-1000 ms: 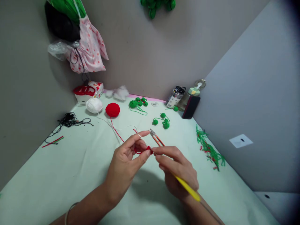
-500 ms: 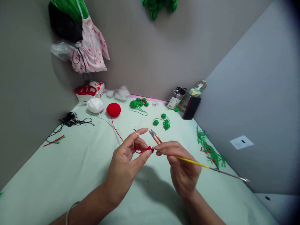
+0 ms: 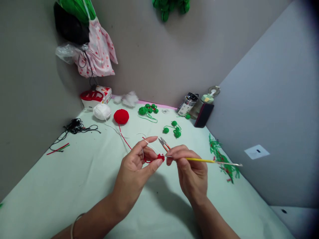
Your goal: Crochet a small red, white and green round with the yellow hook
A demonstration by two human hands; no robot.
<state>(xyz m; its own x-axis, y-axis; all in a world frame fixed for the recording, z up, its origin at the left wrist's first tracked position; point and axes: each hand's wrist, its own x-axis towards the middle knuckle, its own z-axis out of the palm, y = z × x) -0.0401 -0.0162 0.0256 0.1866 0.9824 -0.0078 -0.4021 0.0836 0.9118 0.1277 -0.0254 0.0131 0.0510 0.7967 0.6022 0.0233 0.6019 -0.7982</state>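
Observation:
Between its thumb and fingers my left hand (image 3: 138,166) pinches a small red crochet piece (image 3: 161,157) with a bit of white at its top. White yarn (image 3: 149,143) runs over the raised left index finger to the piece. My right hand (image 3: 190,169) grips a crochet hook with a yellow handle (image 3: 200,160); its thin metal tip meets the red piece, and its other end points right. Small orange-handled scissors (image 3: 163,143) lie just behind the hands. A red yarn ball (image 3: 121,116) and a white yarn ball (image 3: 101,112) sit farther back at the left.
Green crocheted pieces (image 3: 177,132) lie behind the scissors. A phone (image 3: 204,115) leans against a bottle at the back right, beside a can (image 3: 185,105). Green yarn scraps (image 3: 224,162) lie at right, black cords (image 3: 76,126) at left. A box (image 3: 91,99) stands at the back left.
My right hand has shifted slightly left, and the hook has swung from sloping down to the right to nearly level. White yarn now stretches more tautly from my left index finger.

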